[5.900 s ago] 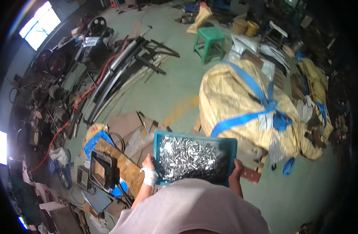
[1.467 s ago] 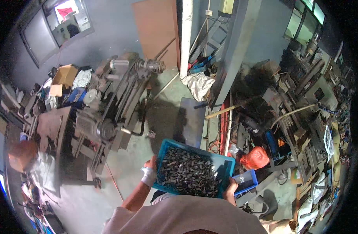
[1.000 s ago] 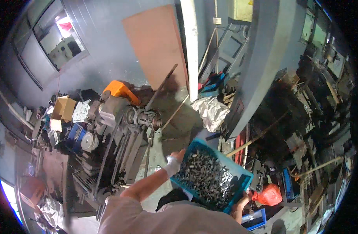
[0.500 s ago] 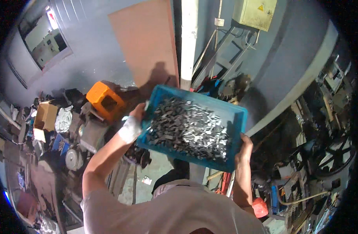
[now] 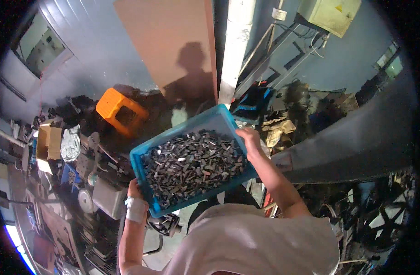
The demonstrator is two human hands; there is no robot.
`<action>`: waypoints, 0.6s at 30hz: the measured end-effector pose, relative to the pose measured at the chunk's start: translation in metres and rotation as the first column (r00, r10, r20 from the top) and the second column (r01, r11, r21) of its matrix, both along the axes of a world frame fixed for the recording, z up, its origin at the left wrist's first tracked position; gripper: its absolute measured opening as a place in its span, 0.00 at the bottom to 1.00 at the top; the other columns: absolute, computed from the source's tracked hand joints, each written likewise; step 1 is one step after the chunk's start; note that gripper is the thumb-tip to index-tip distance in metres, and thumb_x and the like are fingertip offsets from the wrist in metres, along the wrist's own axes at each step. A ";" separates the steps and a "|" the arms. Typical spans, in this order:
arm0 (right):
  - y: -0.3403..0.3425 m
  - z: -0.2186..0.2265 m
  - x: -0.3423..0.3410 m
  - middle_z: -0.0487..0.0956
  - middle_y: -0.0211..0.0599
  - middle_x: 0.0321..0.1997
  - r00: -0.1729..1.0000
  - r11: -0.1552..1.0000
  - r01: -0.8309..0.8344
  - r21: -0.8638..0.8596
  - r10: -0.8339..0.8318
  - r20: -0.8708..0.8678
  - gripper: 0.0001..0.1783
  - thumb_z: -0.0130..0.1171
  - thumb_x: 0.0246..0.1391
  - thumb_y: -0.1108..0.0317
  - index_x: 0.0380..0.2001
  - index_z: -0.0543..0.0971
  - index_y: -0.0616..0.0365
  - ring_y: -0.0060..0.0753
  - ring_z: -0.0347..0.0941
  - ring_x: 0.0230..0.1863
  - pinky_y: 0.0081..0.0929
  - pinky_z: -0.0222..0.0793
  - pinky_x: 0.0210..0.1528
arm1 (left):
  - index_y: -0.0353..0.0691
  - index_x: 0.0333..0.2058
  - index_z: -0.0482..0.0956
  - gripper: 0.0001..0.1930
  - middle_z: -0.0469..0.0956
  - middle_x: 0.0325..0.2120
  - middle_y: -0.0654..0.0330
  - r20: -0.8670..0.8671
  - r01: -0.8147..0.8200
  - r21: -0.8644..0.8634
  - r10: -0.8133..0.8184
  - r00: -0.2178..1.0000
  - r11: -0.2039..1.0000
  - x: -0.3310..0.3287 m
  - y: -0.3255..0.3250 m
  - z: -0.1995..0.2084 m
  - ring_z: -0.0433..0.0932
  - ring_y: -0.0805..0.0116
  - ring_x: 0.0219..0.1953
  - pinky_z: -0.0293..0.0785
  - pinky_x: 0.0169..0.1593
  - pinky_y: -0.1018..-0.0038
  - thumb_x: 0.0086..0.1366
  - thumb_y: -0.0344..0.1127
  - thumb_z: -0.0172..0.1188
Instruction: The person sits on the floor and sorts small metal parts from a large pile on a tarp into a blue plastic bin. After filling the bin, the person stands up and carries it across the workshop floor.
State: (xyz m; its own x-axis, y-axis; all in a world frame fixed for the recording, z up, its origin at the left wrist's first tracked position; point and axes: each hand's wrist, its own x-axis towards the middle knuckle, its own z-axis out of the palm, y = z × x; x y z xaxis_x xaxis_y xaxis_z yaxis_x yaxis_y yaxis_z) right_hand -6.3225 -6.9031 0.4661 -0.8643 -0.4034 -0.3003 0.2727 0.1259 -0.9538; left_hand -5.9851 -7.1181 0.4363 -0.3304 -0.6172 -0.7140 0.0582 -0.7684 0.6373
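Note:
A blue plastic crate (image 5: 175, 129) hangs tilted in front of me, its right end farther away than its left. Many small dark metal pieces (image 5: 191, 169) cover its bottom, a few of them shining. My left hand (image 5: 135, 190) grips the crate's near left end; a white wrap (image 5: 136, 210) goes round that wrist. At the far right end, my right hand (image 5: 250, 141) is closed on the rim. The fingers of both hands are partly hidden by the crate's walls.
An orange plastic stool (image 5: 120, 110) stands beyond the crate on the left. Near it are an open cardboard box (image 5: 49, 143) and cluttered metal parts. A white pipe (image 5: 237, 46) rises ahead, beside a brown board (image 5: 173, 50). A black-and-blue bin (image 5: 253, 103) sits behind the crate.
The crate has swung counterclockwise and shifted left: its left end came nearer me, its right end went farther away. Both hands kept their hold. The pieces inside now look darker.

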 end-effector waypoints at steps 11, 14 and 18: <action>-0.119 0.012 -0.054 0.74 0.46 0.23 0.796 0.741 -0.588 0.325 0.601 0.070 0.20 0.51 0.39 0.52 0.23 0.73 0.61 0.46 0.71 0.27 0.42 0.63 0.31 | 0.43 0.37 0.74 0.18 0.77 0.29 0.61 0.041 -0.422 -0.136 0.431 0.901 0.896 -0.009 0.080 0.023 0.75 0.63 0.32 0.72 0.37 0.65 0.59 0.50 0.48; -0.142 0.000 -0.061 0.71 0.36 0.15 0.778 0.732 -0.574 0.367 0.627 -0.034 0.17 0.55 0.42 0.55 0.19 0.71 0.60 0.32 0.68 0.19 0.34 0.60 0.23 | 0.42 0.38 0.73 0.20 0.77 0.30 0.60 0.000 -0.454 -0.191 0.463 0.886 0.870 -0.006 0.089 0.009 0.76 0.61 0.30 0.74 0.34 0.62 0.60 0.52 0.46; -0.160 0.006 -0.065 0.71 0.42 0.16 0.681 0.662 -0.649 0.375 0.725 -0.101 0.17 0.50 0.47 0.56 0.21 0.68 0.62 0.38 0.70 0.20 0.38 0.60 0.24 | 0.42 0.38 0.73 0.20 0.77 0.28 0.60 0.052 -0.566 -0.200 0.586 0.809 0.800 -0.005 0.093 0.002 0.76 0.60 0.28 0.74 0.32 0.62 0.61 0.52 0.44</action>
